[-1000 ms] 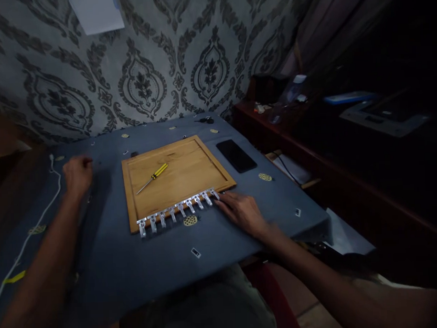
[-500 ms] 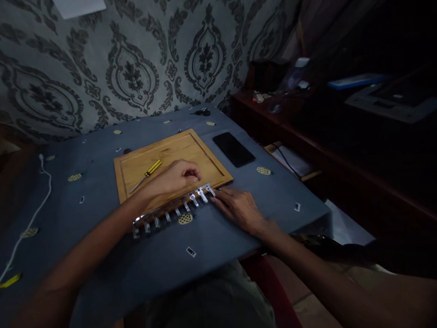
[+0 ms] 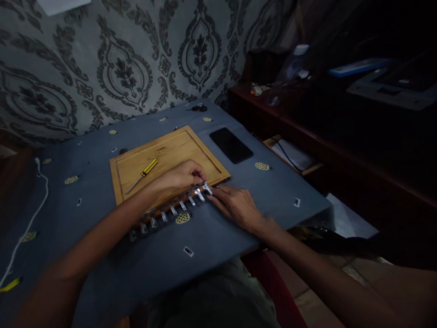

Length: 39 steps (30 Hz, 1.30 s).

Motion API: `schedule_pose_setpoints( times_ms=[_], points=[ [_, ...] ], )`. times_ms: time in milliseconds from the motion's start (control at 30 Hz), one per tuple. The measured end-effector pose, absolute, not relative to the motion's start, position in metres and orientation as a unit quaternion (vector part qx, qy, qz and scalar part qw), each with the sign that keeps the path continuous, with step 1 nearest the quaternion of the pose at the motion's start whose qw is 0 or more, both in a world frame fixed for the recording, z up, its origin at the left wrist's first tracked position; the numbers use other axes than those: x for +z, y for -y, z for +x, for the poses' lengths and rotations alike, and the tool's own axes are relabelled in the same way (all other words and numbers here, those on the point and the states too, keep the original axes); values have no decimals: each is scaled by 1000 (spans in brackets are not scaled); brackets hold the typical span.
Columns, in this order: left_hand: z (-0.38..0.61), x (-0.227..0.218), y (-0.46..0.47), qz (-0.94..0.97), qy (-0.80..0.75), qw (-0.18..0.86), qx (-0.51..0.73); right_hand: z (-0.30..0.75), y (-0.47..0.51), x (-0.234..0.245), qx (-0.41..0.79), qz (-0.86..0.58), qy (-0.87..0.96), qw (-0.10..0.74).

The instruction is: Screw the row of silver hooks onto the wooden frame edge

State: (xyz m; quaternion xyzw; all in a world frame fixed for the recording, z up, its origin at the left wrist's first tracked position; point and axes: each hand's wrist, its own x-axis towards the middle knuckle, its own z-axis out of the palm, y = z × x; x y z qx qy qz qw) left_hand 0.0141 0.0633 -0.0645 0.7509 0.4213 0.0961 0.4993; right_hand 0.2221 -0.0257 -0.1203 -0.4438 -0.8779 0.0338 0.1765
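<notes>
A long strip of shiny tabs, clear or metallic, runs along the front edge of a wooden board, several tabs hanging over the blue cloth. My left hand reaches across the board, thumb and fingers pinched at the strip's right end. From the right, my right hand lies low on the cloth, its index finger and thumb closed about that same end tab. On the board behind my left forearm rests a screwdriver with a yellow and black handle, touched by neither hand.
Right of the board lies a black phone. Keys sit at the table's back edge. A white cable runs down the left side. Beyond the right edge are an open drawer and a dark desk with a plastic bottle.
My left hand has moved slightly right and toward me, its fingertips coming down onto the strip's right end. My right hand has stayed nearly in place. The whole view has shifted slightly.
</notes>
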Motion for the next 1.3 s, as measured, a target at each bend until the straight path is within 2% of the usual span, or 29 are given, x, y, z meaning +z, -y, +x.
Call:
schedule_pose_setpoints(
  times_ms=[433, 1000, 1167, 1300],
  points=[
    [17, -70, -69, 775, -422, 465, 73, 222, 26, -120, 40, -442, 877, 183],
    [17, -66, -67, 778, -396, 479, 90, 222, 26, -117, 37, -442, 877, 183],
    [5, -57, -65, 784, -422, 437, 125, 221, 27, -117, 30, -446, 878, 172],
    [-30, -42, -64, 783, -490, 341, 177, 222, 26, -119, 32, -446, 878, 171]
  ],
)
